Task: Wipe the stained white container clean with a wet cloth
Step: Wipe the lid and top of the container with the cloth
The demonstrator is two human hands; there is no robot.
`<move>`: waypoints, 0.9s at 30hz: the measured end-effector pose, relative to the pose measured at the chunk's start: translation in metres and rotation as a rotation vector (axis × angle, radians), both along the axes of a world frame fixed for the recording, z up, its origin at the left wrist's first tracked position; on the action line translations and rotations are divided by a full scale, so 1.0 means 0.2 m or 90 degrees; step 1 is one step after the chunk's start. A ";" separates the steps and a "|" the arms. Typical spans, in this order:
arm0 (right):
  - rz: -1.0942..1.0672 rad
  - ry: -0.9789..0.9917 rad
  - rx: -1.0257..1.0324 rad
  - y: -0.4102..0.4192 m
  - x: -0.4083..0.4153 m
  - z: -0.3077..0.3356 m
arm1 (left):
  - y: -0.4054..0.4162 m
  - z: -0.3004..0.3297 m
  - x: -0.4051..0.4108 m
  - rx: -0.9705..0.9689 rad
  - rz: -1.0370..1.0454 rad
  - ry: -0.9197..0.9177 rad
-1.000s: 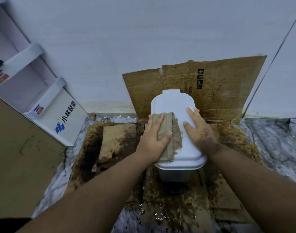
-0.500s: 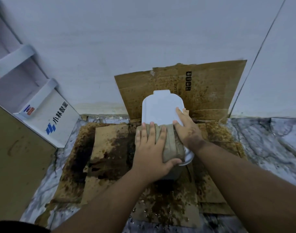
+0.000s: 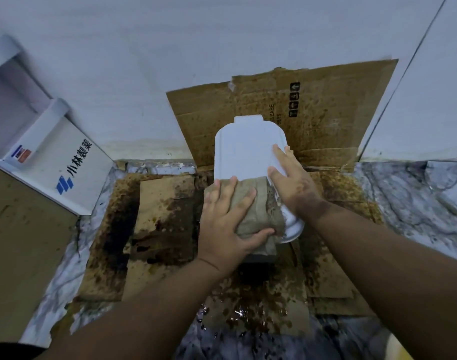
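We see the white container under both hands, its far half bare beyond the fingertips. Left hand lies flat, fingers spread, pressing the cloth onto the container's near end, thumb hooked round the cloth's near edge. Right hand lies open and flat on the container's right rim, touching the cloth's right edge, gripping nothing. Stained cardboard lies beneath and left of the hands.
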State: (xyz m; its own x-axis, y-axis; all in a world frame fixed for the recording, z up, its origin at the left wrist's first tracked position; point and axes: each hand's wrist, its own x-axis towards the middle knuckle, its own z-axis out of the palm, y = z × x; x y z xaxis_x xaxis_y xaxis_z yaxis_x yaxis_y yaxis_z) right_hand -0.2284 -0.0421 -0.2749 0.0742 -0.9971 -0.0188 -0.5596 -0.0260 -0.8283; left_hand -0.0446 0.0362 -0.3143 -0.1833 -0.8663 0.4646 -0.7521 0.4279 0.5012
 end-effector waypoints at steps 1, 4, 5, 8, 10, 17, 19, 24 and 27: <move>-0.002 0.006 0.005 0.00 0.01 0.00 | -0.04 0.00 0.07 0.015 -0.074 -0.002; -0.013 0.017 0.014 0.00 0.02 0.02 | -0.18 0.06 0.26 0.130 -0.273 -0.048; -0.016 0.020 0.013 0.00 0.02 0.02 | -0.23 0.08 0.30 0.150 -0.315 -0.081; -0.017 0.030 0.020 0.01 0.02 0.04 | -0.39 0.12 0.36 0.128 -0.419 -0.188; -0.019 0.034 0.024 0.01 0.02 0.04 | -0.48 0.13 0.39 0.118 -0.461 -0.233; -0.027 0.016 0.024 -0.01 0.01 0.02 | -0.29 0.04 0.26 0.048 -0.294 -0.108; -0.026 0.016 0.017 -0.01 0.01 0.02 | -0.10 0.00 0.11 0.016 -0.120 -0.002; -0.021 0.011 0.024 -0.01 0.00 0.02 | -0.01 0.01 -0.05 0.005 0.034 -0.021; -0.028 0.002 0.023 -0.01 0.01 0.03 | -0.02 0.00 0.00 -0.066 -0.014 -0.184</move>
